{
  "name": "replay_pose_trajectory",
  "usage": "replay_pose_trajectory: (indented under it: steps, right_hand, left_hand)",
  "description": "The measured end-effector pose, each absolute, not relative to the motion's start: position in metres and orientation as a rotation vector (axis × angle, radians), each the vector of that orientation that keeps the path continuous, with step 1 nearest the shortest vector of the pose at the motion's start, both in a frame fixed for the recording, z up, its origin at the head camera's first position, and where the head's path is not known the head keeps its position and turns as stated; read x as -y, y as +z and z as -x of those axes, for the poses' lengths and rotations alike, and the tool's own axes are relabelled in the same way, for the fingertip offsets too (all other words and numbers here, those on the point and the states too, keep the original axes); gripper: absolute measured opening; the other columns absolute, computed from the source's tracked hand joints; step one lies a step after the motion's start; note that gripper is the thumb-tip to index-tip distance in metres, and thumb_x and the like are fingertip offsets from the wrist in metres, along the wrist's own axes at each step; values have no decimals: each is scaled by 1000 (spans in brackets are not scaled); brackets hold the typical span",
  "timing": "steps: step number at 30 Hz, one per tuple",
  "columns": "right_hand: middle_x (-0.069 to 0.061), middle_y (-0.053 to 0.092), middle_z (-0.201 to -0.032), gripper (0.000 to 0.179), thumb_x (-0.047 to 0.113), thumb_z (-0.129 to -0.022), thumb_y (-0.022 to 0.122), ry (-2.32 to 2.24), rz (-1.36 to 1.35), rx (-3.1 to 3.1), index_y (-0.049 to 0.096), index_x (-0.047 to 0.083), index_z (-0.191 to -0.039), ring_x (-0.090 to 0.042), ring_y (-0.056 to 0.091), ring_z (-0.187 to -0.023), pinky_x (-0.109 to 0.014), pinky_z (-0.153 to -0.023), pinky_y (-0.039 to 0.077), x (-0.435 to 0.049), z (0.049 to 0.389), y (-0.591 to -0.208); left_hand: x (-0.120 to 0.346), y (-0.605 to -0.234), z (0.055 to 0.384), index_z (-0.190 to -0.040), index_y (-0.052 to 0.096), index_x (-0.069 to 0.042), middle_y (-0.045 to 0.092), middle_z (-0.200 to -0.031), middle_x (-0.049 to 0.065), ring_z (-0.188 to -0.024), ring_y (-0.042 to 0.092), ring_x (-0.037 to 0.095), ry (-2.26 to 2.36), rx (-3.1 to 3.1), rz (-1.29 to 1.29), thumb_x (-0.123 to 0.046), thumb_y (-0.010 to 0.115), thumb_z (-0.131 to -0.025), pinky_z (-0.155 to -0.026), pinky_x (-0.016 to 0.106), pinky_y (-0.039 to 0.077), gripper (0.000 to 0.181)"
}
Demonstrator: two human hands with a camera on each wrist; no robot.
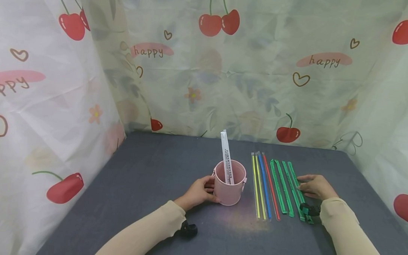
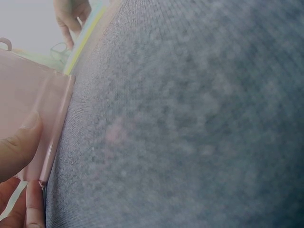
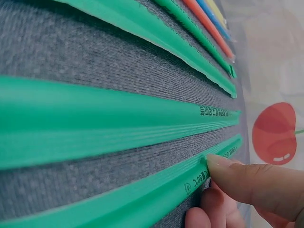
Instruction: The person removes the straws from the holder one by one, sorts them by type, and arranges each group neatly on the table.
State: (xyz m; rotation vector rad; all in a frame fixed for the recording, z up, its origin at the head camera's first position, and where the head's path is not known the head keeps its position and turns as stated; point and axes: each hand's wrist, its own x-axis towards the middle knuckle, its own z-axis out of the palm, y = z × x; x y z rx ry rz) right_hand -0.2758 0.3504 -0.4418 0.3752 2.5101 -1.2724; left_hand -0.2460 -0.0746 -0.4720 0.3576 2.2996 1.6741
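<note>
A small pink bucket (image 1: 226,195) stands on the dark table, and one white-wrapped straw (image 1: 226,154) leans upright inside it. My left hand (image 1: 199,192) holds the bucket's left side; in the left wrist view its thumb (image 2: 23,142) presses the pink wall, with other fingers round the base. To the right, my right hand (image 1: 318,187) is at the outermost green-wrapped straw (image 3: 156,194). Thumb and fingers pinch that straw near its far end in the right wrist view. The straw lies along the table.
Beside it lie several more green-wrapped straws (image 1: 278,186). Between these and the bucket are a red straw (image 1: 271,187), a blue straw (image 1: 264,186) and two yellow straws (image 1: 257,185) in clear wrappers. A printed curtain (image 1: 246,87) encloses the table's back and sides.
</note>
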Motion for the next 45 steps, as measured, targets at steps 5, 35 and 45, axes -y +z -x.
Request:
replay_pose_trajectory:
  steps: [5,35,45]
  right_hand:
    - [-31,56,-124,60,7,-85,71,-1297,-411,-2506,46,-9,-136,-12,66,-79,-35,-75,59,-351,276,-444]
    - [-28,53,-130,68,15,-89,69,-1395,-355,-2457,35,-10,-142,-16,64,-96,-41,-91,54,-352,275,-435]
    - [-32,47,-137,63,16,-93,65,-1416,-249,-2567,35,-8,-143,-40,54,-122,-47,-99,49,-322,277,-415]
  left_hand:
    - [75,-472,245,-135,50,-2,59,-129,13,-117,59,28,1672,-2301,-359,-1,84,-71,-97,41,52,73]
    - [75,-477,249,-133,51,-2,60,-127,13,-115,59,26,1648,-2324,-376,-4,85,-70,-96,38,52,71]
    - [75,-474,247,-134,50,-2,59,-128,14,-116,59,28,1656,-2330,-383,-2,84,-72,-97,41,52,70]
